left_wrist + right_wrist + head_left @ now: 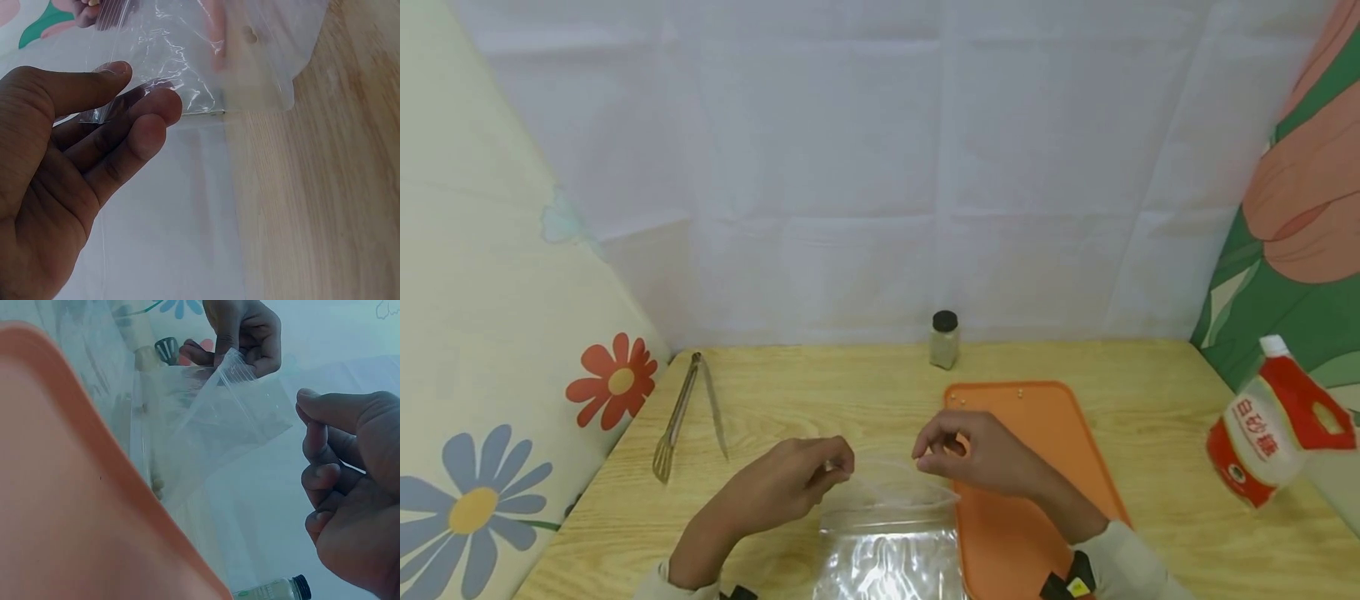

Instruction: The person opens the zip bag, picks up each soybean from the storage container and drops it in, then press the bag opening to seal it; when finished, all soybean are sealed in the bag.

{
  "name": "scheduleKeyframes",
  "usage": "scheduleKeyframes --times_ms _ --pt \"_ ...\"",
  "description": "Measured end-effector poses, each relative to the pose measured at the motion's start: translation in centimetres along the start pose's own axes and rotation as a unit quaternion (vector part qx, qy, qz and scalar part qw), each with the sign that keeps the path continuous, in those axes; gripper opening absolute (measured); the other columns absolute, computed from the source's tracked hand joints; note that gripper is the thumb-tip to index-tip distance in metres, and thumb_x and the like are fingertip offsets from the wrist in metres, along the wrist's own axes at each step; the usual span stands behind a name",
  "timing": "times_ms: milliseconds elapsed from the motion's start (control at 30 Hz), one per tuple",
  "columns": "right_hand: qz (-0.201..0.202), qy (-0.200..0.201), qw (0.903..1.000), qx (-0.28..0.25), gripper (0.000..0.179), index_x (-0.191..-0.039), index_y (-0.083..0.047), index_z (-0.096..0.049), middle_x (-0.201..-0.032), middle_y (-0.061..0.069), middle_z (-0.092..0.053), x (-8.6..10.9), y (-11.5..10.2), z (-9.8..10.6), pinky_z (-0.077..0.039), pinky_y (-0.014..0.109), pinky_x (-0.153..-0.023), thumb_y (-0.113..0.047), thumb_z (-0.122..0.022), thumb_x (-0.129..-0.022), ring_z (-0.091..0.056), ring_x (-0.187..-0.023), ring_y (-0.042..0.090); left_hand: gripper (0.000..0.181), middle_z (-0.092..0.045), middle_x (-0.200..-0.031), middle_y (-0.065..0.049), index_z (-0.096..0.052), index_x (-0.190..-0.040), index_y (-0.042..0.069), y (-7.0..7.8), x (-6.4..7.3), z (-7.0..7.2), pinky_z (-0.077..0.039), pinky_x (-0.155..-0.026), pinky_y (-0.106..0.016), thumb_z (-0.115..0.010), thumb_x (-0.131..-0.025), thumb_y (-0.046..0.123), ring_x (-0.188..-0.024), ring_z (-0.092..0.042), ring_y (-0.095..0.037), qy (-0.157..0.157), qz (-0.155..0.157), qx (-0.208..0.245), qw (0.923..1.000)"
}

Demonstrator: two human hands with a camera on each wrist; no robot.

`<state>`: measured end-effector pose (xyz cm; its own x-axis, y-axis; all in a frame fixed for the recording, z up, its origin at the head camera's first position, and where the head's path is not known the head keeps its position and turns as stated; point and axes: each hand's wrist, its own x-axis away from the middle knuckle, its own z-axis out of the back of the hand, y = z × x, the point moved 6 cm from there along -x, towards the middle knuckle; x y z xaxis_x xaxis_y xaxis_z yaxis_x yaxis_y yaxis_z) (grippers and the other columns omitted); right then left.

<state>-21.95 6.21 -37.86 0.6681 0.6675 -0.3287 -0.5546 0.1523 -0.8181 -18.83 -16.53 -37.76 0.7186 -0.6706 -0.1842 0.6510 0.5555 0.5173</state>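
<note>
A clear zip bag [880, 521] lies on the table with its mouth held up. My left hand [782, 483] pinches the bag's zip edge between thumb and fingers. Small round tan beans [250, 34] show through the plastic. To the right of the bag's mouth, my right hand [977, 450] has thumb and index finger together, with a small pale bean [93, 2] apparently between the tips. In the right wrist view, those fingertips [306, 394] stand close to the bag's edge but apart from it, and the bean is hidden.
An orange tray [1030, 517] under the right forearm carries several tiny beans [1020, 393] near its far edge. Behind it stands a black-capped jar [943, 343]. Metal tongs [681, 408] lie at the left; a red and white sugar pouch [1262, 433] stands at the right.
</note>
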Motion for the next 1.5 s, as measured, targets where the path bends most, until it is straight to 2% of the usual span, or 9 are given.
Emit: scheduleKeyframes --times_ms 100,267,400,600,733,867,1100,1333,1500 --pt "0.007 -0.013 0.9999 0.002 0.008 -0.102 -0.019 -0.071 -0.08 -0.003 -0.059 -0.1 0.3 -0.5 -0.039 0.024 -0.058 -0.017 -0.073 -0.095 -0.044 -0.066 0.01 0.012 -0.067 -0.091 0.004 -0.062 -0.104 0.019 -0.1 0.0 0.0 -0.052 -0.062 -0.022 -0.062 -0.101 0.008 -0.07 -0.061 -0.004 -0.001 0.002 0.003 1.0" --pt "0.016 -0.03 0.9994 -0.009 0.008 -0.102 -0.018 -0.071 -0.078 -0.003 -0.058 -0.2 -0.9 -1.0 -0.04 0.024 -0.059 -0.018 -0.073 -0.095 -0.044 -0.066 0.009 0.014 -0.067 -0.09 0.005 -0.062 -0.104 0.02 -0.1 0.0 0.0 -0.052 -0.062 -0.022 -0.063 -0.1 0.007 -0.07 -0.06 -0.003 0.0 0.002 0.001 1.0" --pt "-0.006 -0.032 0.9995 -0.001 0.012 -0.107 -0.026 -0.071 -0.081 -0.005 -0.059 -0.1 0.4 -0.7 -0.042 0.026 -0.061 -0.028 -0.072 -0.095 -0.046 -0.067 0.011 0.012 -0.066 -0.09 0.005 -0.062 -0.103 0.018 -0.2 0.0 -0.1 -0.052 -0.062 -0.022 -0.063 -0.1 0.007 -0.07 -0.06 -0.003 0.001 -0.002 0.0 1.0" --pt "-0.036 0.038 0.9972 0.054 0.01 -0.103 -0.028 -0.071 -0.084 -0.006 -0.06 -0.3 2.8 2.7 -0.043 0.029 -0.061 -0.035 -0.069 -0.097 -0.049 -0.07 0.015 0.015 -0.064 -0.087 0.005 -0.06 -0.102 0.021 -0.2 -0.1 -0.1 -0.051 -0.06 -0.021 -0.063 -0.1 0.007 -0.067 -0.056 -0.001 0.001 -0.007 -0.002 1.0" --pt "-0.092 0.09 0.9866 0.1 0.011 -0.101 -0.026 -0.073 -0.085 -0.007 -0.063 -0.4 4.8 4.8 -0.044 0.03 -0.062 -0.036 -0.07 -0.096 -0.052 -0.073 0.016 0.015 -0.063 -0.085 0.004 -0.06 -0.102 0.021 -0.3 0.0 -0.2 -0.05 -0.058 -0.021 -0.064 -0.1 0.006 -0.066 -0.053 0.0 -0.001 -0.004 -0.005 1.0" --pt "-0.125 0.11 0.9774 0.13 0.013 -0.102 -0.02 -0.074 -0.086 -0.006 -0.064 -0.8 6.6 5.9 -0.045 0.033 -0.062 -0.031 -0.071 -0.097 -0.053 -0.074 0.018 0.012 -0.063 -0.086 0.004 -0.061 -0.102 0.018 -0.4 0.0 -0.3 -0.05 -0.058 -0.021 -0.063 -0.1 0.006 -0.066 -0.053 0.0 -0.005 0.0 -0.004 1.0" --pt "-0.161 0.1 0.9697 0.154 0.01 -0.1 -0.018 -0.075 -0.083 -0.005 -0.063 -1.3 9.5 6.0 -0.046 0.034 -0.06 -0.027 -0.072 -0.096 -0.054 -0.072 0.018 0.011 -0.063 -0.086 0.004 -0.061 -0.103 0.016 -0.3 0.0 -0.3 -0.05 -0.059 -0.021 -0.063 -0.1 0.006 -0.068 -0.056 -0.002 -0.005 0.003 -0.004 1.0" --pt "-0.19 0.072 0.963 0.177 0.004 -0.097 -0.021 -0.074 -0.083 -0.008 -0.062 -1.3 11.9 5.2 -0.046 0.034 -0.064 -0.025 -0.073 -0.095 -0.054 -0.073 0.014 0.01 -0.065 -0.089 0.004 -0.062 -0.104 0.016 -0.2 0.0 -0.3 -0.053 -0.064 -0.022 -0.063 -0.1 0.007 -0.074 -0.063 -0.006 -0.002 -0.005 -0.006 1.0" --pt "-0.186 0.059 0.9607 0.197 0.008 -0.094 -0.021 -0.073 -0.081 -0.01 -0.062 -1.5 12.5 4.9 -0.047 0.033 -0.065 -0.029 -0.073 -0.095 -0.055 -0.072 0.012 0.01 -0.066 -0.09 0.003 -0.062 -0.105 0.015 -0.2 0.1 -0.2 -0.053 -0.064 -0.021 -0.063 -0.1 0.006 -0.075 -0.066 -0.009 -0.002 -0.003 -0.003 1.0"
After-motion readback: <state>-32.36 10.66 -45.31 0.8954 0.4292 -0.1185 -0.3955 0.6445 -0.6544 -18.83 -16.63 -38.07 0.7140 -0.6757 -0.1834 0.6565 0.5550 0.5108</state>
